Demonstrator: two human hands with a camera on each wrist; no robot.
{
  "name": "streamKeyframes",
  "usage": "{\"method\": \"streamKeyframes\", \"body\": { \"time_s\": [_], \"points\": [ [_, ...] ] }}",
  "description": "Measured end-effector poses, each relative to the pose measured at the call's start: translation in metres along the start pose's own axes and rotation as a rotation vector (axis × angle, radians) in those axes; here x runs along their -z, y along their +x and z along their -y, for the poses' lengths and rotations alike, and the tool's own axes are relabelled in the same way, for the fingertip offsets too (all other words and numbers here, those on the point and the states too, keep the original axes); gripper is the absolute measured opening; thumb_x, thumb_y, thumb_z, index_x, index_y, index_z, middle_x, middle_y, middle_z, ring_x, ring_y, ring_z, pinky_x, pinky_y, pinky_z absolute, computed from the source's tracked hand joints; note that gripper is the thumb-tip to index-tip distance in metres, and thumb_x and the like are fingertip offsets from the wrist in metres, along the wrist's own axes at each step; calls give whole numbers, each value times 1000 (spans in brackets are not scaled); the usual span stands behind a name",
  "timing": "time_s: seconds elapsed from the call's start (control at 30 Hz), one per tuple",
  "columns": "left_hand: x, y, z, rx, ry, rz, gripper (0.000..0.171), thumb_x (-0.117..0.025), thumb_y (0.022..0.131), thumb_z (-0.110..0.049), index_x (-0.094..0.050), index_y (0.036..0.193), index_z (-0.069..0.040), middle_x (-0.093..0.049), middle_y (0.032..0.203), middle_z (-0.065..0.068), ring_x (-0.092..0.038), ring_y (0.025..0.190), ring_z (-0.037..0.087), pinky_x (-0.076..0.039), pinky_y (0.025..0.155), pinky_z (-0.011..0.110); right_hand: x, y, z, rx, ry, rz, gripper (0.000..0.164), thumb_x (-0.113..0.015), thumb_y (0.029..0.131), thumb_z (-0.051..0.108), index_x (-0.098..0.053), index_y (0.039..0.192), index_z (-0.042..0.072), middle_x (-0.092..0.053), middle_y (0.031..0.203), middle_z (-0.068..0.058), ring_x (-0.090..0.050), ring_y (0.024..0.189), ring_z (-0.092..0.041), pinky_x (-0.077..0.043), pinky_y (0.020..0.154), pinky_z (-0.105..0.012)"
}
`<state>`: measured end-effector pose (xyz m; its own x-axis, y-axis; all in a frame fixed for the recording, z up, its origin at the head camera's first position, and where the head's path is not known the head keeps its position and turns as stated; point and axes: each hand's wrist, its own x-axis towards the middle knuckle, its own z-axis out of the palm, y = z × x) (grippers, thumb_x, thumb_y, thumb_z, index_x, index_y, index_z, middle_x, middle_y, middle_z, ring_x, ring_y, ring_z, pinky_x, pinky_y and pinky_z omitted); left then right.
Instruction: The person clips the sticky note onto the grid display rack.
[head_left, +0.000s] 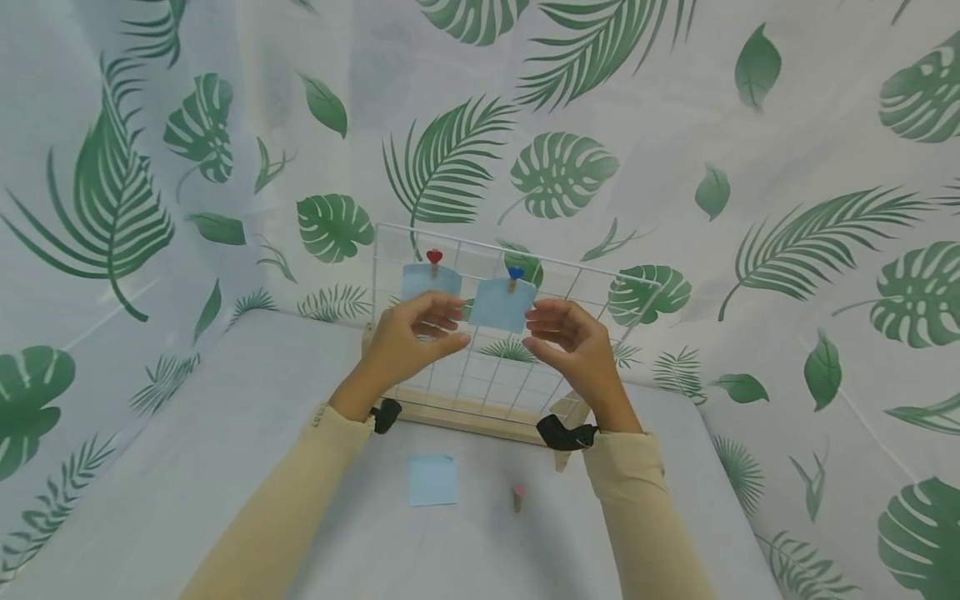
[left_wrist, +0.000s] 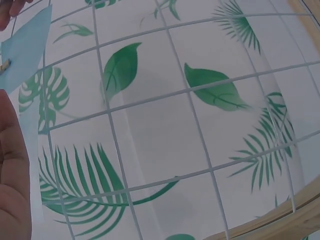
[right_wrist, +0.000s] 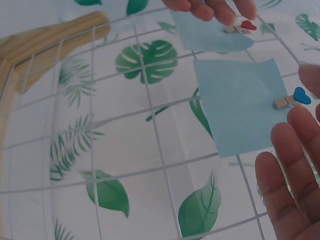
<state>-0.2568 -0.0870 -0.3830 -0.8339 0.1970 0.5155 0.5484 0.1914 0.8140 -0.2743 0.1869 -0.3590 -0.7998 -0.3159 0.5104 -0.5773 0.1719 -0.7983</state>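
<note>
Flanking hands: left hand [head_left: 408,333] and right hand [head_left: 576,337] stand raised on either side of the second note [head_left: 498,307], which lies between them.
Finger state: on both hands the thumb stands apart from loosely bent fingers, with nothing pinched.
Nearer hand: the right, its fingertips right at the note's side edge; whether they touch I cannot tell. The left lies across the lower part of the first note [head_left: 420,287] in the head view.
Hung notes: side by side on the wire grid [left_wrist: 189,90], the first under a red heart peg [head_left: 434,257], the second under a blue heart peg [head_left: 515,273]; both nearly square, so no clear long axis.
Loose sheet: flat on the table [head_left: 247,417], on the person's side of the wooden base [head_left: 457,417] and apart from it; this third sheet [head_left: 432,481] sits more to the left hand's side.
Loose peg: the pink-topped peg [head_left: 518,500] lies right of that sheet, more to the right hand's side, long axis roughly toward the grid, pink end farther from the person.
Room: bare table separates sheet and peg, both between the sleeved forearms [head_left: 277,500]; the base seems the edge to mind.
</note>
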Motion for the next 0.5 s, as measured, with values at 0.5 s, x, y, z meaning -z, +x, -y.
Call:
{"method": "streamKeyframes", "body": {
  "time_s": [0.5],
  "points": [
    [2, -20, 7, 30, -4, 74, 51, -87, 91, -9, -68, 137, -3, -75, 126, 13, -71, 113, 29, -59, 104, 47, 8, -18, -3, -1, -13, 91, 50, -75, 87, -19, -60, 134, -16, -68, 128, -34, -70, 115, -7, -57, 101, -23]
  ]
}}
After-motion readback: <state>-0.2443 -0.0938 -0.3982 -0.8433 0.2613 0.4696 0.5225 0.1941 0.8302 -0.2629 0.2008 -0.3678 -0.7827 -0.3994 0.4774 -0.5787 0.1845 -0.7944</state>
